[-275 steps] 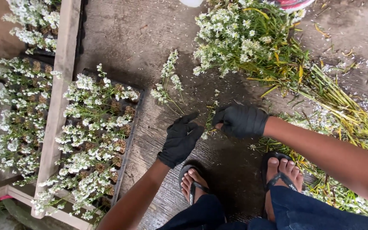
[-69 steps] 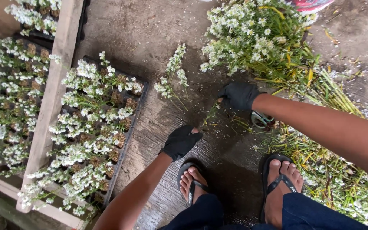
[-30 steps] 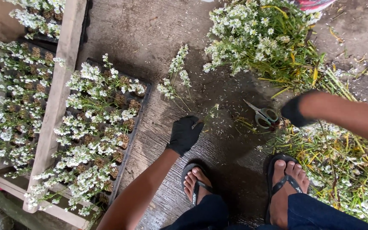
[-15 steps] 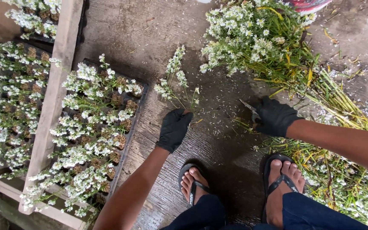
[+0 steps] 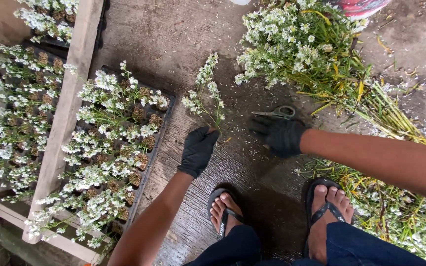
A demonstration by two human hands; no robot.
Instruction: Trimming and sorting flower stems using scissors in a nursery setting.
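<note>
My left hand, in a black glove, is closed on the stem ends of a small white flower sprig. The sprig lies against a few other cut sprigs on the wet concrete floor. My right hand, also gloved in black, grips a pair of grey-handled scissors just right of the sprigs, blades pointing left. A big bundle of white flowers with long green stems lies beyond the right hand.
A black plug tray filled with white flower cuttings sits at left beside a wooden beam, with more trays beyond it. Cut stems and leaves litter the right side. My sandalled feet stand below.
My right hand went to the scissors on the floor, picked them up and moved them up and left. My left hand carried a sprig up to the small pile of cut sprigs.
</note>
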